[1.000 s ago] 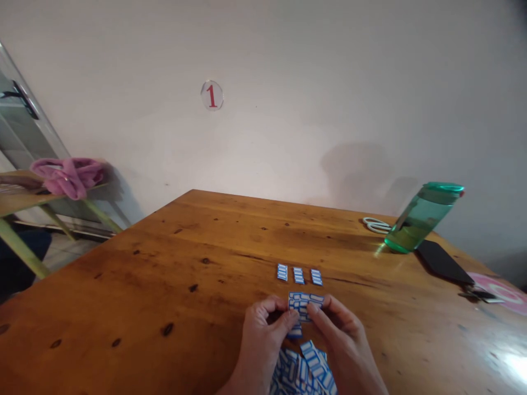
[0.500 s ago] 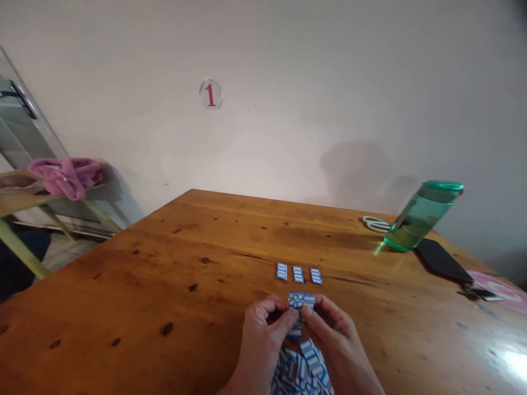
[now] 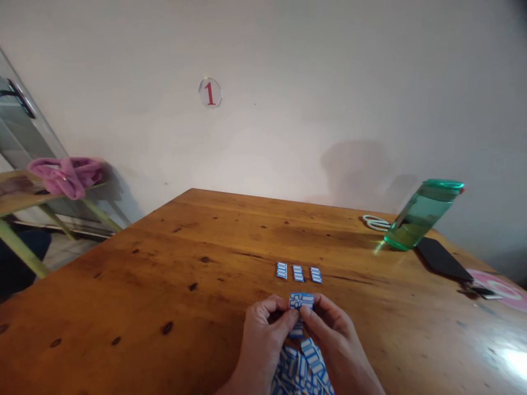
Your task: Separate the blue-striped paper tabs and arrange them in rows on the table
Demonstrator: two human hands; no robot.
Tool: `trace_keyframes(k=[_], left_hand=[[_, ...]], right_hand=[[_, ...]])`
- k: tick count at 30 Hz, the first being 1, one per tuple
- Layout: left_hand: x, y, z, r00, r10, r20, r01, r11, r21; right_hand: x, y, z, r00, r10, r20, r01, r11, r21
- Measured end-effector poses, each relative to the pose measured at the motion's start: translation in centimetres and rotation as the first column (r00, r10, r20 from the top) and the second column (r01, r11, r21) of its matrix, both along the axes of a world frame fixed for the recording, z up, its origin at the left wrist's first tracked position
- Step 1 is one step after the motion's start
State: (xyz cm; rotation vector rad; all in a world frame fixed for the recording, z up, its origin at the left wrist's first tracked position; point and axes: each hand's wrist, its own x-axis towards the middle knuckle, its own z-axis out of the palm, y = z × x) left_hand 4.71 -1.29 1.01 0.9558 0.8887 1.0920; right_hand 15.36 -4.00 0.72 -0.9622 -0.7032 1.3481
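Observation:
Between both hands is a small flat blue-and-white printed piece [image 3: 302,299], its printed side towards me. My left hand [image 3: 267,329] pinches its left side between thumb and fingers. On the right side, my right hand [image 3: 331,326] grips it the same way, thumb in front. The two thumbs almost meet at its lower part and cover some of it. Below the hands lies a pile of similar blue-and-white pieces [image 3: 300,370], partly hidden by my wrists. Beyond my fingertips, three small pieces [image 3: 298,273] lie in a spaced row on the wooden table [image 3: 164,274].
At the right stand a green bottle [image 3: 426,214] and, near it, a white cable [image 3: 375,223], a black phone-like slab [image 3: 442,259], keys [image 3: 473,292] and a pink round mat [image 3: 504,288]. A pink cloth [image 3: 68,176] rests on another table at far left, beside another person's blurred hand [image 3: 16,185].
Both hands keep hold of the piece, which has shifted very slightly between the fingers. The row and the pile look the same.

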Motion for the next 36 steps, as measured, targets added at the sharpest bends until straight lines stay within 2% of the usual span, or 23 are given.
trace_keyframes(k=[4,8,12,19,23,26,30,33,36], left_hand=[[-0.1,0.0,0.2,1.0,0.003,-0.006,-0.003,1.0,0.028],[-0.1,-0.2,0.3,0.999,-0.031,-0.004,0.031,0.999,-0.008],[0.0,-0.3,0.4,1.0,-0.02,0.009,0.02,1.0,-0.008],[0.1,-0.3,0.4,0.999,-0.032,0.018,0.032,0.999,-0.011],[-0.1,-0.1,0.5,0.999,-0.047,0.026,0.047,0.999,-0.021],[-0.2,0.2,0.5,1.0,0.004,0.029,-0.004,1.0,-0.009],[-0.2,0.7,0.2,0.997,0.06,0.052,-0.06,0.998,-0.008],[-0.2,0.8,0.1,0.998,0.056,0.008,-0.056,0.998,-0.009],[-0.3,0.7,0.1,0.999,0.047,-0.006,-0.047,0.999,0.002]], right_hand=[[0.1,-0.2,0.1,1.0,-0.008,0.026,0.008,1.0,-0.003],[0.4,-0.2,0.3,0.993,-0.067,0.1,0.067,0.998,0.0],[0.4,-0.1,0.4,0.988,-0.109,0.108,0.107,0.994,0.023],[0.3,-0.2,0.4,0.991,-0.078,0.108,0.077,0.997,0.006],[0.7,-0.2,0.5,0.983,-0.151,0.104,0.15,0.989,0.009],[1.1,-0.1,0.5,0.973,-0.197,0.118,0.199,0.98,-0.001],[1.2,0.0,0.5,0.983,-0.139,0.123,0.137,0.99,0.026],[1.0,0.0,0.3,0.977,-0.081,0.195,0.075,0.997,0.037],[0.9,-0.1,0.1,0.952,-0.107,0.286,0.098,0.994,0.046]])
